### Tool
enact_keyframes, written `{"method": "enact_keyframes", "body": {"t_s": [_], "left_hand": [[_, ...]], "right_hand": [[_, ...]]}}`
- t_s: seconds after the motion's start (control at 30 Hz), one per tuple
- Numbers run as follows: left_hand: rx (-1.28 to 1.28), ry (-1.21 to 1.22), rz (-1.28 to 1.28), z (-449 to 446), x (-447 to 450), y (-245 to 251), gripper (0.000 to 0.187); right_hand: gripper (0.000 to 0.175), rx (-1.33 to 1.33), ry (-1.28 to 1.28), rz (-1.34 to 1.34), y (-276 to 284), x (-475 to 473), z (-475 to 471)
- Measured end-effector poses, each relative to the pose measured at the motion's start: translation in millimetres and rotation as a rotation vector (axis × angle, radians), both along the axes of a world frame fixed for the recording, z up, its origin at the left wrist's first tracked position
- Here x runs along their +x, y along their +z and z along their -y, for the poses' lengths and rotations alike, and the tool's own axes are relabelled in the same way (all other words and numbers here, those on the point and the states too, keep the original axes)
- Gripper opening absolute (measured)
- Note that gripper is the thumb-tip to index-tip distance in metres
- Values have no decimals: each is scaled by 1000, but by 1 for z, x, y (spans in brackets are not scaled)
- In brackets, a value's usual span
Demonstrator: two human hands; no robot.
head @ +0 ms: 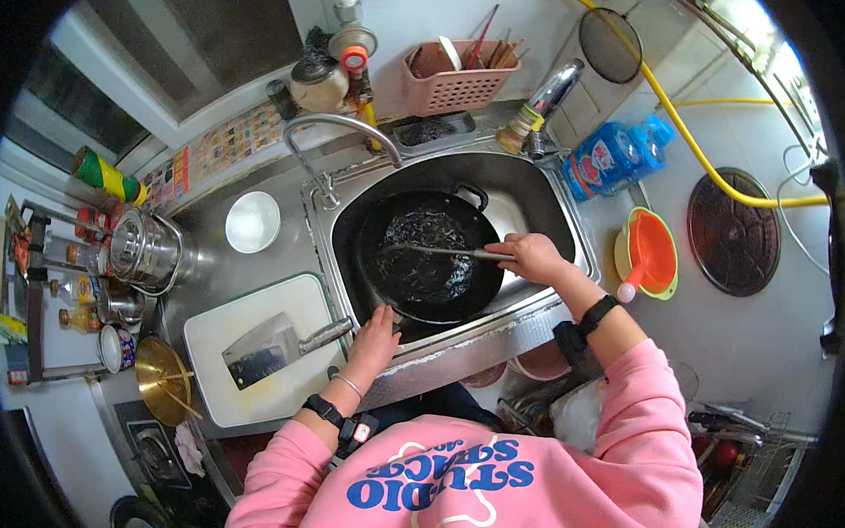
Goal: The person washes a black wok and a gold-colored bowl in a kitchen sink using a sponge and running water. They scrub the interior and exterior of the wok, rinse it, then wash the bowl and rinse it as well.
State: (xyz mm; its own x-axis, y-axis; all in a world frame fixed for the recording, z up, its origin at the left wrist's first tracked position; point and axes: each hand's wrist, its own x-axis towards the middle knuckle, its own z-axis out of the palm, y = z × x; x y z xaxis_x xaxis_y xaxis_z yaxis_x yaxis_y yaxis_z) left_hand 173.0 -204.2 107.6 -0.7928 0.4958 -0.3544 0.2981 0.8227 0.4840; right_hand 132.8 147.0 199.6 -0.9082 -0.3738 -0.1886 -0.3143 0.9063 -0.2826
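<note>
A dark wok with liquid in it sits inside the stainless steel sink. My right hand grips the metal handle of a utensil whose far end is in the wok's liquid; its head cannot be made out. Near the wok's lower left rim is my left hand, at a dark handle that its fingers partly hide. Left of that hand, a cleaver lies on a white cutting board. The curved faucet reaches over the sink's back left part.
A white bowl stands left of the sink. To the right are blue bottles, a green colander with an orange ladle and a round dark lid. A pink basket of utensils is behind. A brass-coloured pan holds chopsticks.
</note>
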Motion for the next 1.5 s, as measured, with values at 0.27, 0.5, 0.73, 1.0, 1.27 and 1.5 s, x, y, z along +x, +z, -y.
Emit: {"method": "enact_keyframes", "body": {"t_s": [0.27,0.5,0.73,1.0,1.27,1.5], "left_hand": [[-173,116,120,-10,-10,8,60],[-135,33,554,-7,-59,9,47],[665,761,1772,-63,-29,44,13],[549,957,1903,-83,-60,83,20],[279,588,1043,-27,-45,176,20],[314,548,905,-3,-33,200,13]], "right_hand": [[35,337,49,-216,57,93,-48],[34,-25,-685,-269,82,197,-34],[40,-318,-1036,-326,75,265,-3],[39,-300,-1063,-379,63,287,2],[41,-372,-1036,-420,39,289,10],[41,-374,-980,-411,26,288,14]]}}
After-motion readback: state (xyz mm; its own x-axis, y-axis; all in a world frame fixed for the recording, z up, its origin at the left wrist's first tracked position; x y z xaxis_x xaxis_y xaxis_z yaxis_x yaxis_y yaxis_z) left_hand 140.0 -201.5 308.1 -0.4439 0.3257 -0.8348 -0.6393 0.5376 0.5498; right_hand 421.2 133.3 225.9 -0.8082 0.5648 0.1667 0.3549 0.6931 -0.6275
